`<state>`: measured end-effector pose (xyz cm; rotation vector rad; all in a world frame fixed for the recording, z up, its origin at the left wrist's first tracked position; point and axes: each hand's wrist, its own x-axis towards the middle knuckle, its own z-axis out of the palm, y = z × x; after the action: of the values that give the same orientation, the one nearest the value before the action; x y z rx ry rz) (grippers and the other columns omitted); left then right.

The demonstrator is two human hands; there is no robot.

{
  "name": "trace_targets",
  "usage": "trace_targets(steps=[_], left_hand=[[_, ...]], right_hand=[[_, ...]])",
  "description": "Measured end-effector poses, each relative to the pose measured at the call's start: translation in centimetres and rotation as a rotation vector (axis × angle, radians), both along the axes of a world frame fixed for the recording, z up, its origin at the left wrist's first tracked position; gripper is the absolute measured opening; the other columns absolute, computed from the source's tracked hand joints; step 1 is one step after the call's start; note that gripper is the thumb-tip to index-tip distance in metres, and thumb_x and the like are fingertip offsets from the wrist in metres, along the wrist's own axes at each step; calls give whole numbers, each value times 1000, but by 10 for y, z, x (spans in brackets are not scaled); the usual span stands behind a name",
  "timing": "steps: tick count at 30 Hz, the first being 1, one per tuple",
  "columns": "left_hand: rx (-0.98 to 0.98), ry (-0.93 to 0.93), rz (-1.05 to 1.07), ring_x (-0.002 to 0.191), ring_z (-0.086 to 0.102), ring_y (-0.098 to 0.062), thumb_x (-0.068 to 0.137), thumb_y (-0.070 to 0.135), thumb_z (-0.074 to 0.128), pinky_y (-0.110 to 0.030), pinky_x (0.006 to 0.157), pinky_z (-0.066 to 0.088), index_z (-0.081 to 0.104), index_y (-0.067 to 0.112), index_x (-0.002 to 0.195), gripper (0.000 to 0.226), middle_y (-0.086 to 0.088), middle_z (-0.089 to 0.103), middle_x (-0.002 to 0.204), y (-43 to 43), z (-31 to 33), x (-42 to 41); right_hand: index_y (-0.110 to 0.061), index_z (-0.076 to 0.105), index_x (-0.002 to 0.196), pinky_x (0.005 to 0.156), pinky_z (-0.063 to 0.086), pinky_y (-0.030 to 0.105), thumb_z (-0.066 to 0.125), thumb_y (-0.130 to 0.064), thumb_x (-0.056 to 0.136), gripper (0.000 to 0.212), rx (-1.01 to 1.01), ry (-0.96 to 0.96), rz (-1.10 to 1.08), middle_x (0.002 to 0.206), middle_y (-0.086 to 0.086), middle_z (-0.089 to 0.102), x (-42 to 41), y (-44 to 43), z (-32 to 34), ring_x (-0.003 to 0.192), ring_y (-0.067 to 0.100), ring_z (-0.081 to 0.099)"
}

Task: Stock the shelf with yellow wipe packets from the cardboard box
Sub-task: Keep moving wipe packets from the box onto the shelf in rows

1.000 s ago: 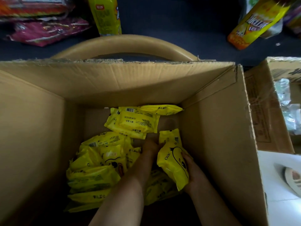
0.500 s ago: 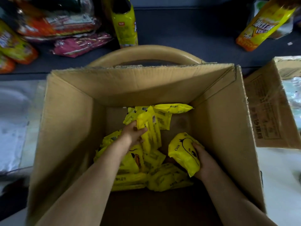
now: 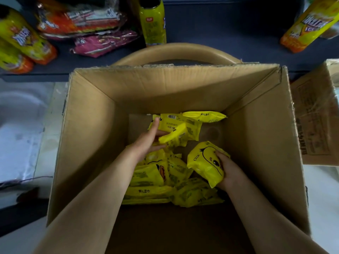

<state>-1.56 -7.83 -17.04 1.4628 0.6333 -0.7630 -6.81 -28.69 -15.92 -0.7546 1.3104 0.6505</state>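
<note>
Both my arms reach down into an open cardboard box [image 3: 95, 136]. Several yellow wipe packets [image 3: 161, 178] lie piled on its bottom. My left hand [image 3: 148, 142] grips one yellow packet [image 3: 174, 135] by its edge near the back of the pile, with the index finger stretched out. My right hand [image 3: 229, 171] holds a yellow packet with a duck face [image 3: 203, 162], tilted, just above the pile at the right. More packets [image 3: 203, 116] lean against the box's far wall.
Beyond the box runs a dark shelf [image 3: 229, 33] with snack bags [image 3: 23, 39], pink packs [image 3: 102, 43] and a yellow-green bag [image 3: 152, 21]. A tan curved rim [image 3: 174, 52] shows behind the box. A second cardboard box [image 3: 315, 118] stands at the right. White floor lies on both sides.
My left hand has lifted a packet from the back of the pile and turned it flatter. My right hand has kept its duck-face packet, raised a little. The view has pulled back from the box.
</note>
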Motion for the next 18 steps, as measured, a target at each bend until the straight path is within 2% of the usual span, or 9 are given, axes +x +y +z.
trace_targets(steps=[2,4,7,9,11,12,14,16,18], left_hand=[[40,-21,-17,109,52,-12,90,55,42,-34,85,55,71,13,84,51,0,52,123,-1,2,-2],[82,-48,-56,115,52,-13,89,44,53,-31,81,56,72,11,85,39,2,60,114,1,4,-5],[128,-141,-111,100,59,-2,86,30,63,-22,77,53,71,16,81,17,9,66,91,6,11,-7],[131,-229,-155,84,61,7,82,22,67,-14,76,45,70,13,75,11,10,67,86,13,17,-7],[103,-264,-216,83,62,5,78,10,70,-10,76,44,68,11,72,6,7,68,88,20,18,-4],[115,-256,-274,89,62,2,76,4,72,-12,81,45,67,13,78,10,6,67,94,25,15,-1],[175,-221,-417,110,55,-8,74,-6,72,-24,97,43,60,19,104,42,0,60,116,37,0,7],[381,-242,-560,130,42,-21,74,-8,70,-32,109,34,46,24,128,67,-8,45,137,45,-20,14],[672,-271,-549,133,36,-29,80,2,69,-28,108,28,38,13,140,69,-16,36,143,43,-32,16]], right_hand=[[-13,46,136,86,44,49,53,-32,94,47,-17,16,17,132,18,55,1,-2,-2,120,35,53],[-14,45,138,81,43,47,52,-33,95,47,-25,15,18,134,17,53,4,-4,0,121,34,52],[-13,43,138,81,42,45,49,-32,96,47,-27,-4,5,136,17,52,10,-5,5,123,33,50],[-13,44,138,80,42,45,49,-33,96,47,-26,-20,12,136,17,52,13,-5,8,122,33,51],[-12,45,137,81,42,46,50,-34,95,48,-30,-25,23,135,17,52,16,-5,8,121,34,51],[-12,45,137,81,42,47,50,-34,95,48,-29,-25,23,134,18,53,17,-5,7,120,34,52],[-11,46,136,81,43,47,52,-33,95,47,-28,-24,31,132,18,54,18,-4,5,114,35,55],[-11,48,134,81,44,50,54,-31,94,46,-32,-17,64,130,19,56,18,-2,-1,100,35,60],[-10,50,132,81,44,51,56,-31,93,45,-49,6,111,128,20,57,19,0,-7,104,36,60]])
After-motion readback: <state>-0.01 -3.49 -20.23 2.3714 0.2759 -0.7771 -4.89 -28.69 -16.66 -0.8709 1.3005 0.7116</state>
